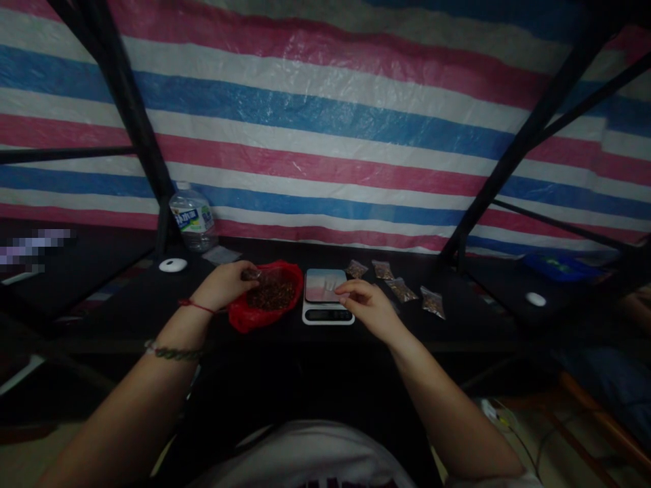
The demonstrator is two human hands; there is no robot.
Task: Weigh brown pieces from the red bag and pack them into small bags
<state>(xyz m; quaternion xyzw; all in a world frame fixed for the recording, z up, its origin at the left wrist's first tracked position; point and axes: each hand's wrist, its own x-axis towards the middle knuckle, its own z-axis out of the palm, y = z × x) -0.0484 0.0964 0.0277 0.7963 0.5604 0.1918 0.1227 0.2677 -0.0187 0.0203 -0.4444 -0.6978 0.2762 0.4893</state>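
Left hand (pixel 228 285) was over the red bag (pixel 241 318), thumb and fingers pinching a small clear bag (pixel 251 274). Red bag sat open on the black surface (pixel 472 305), loose brown bits (pixel 273 297) inside. Scale (pixel 329 314) stood just right of it, display toward the person; display too dark to read. Right hand (pixel 373 310) was at the right edge of the scale's plate (pixel 320 288), fingers bent, palm down. Couldn't tell if its fingertips were pressed together or touching the plate. Four small filled packets (pixel 402 290) lay right of the scale, beyond and beside the right hand. Bottle (pixel 193 220) stood upright at the back left, flat clear plastic (pixel 222 255) near its base, white rounded thing (pixel 173 265) in front.
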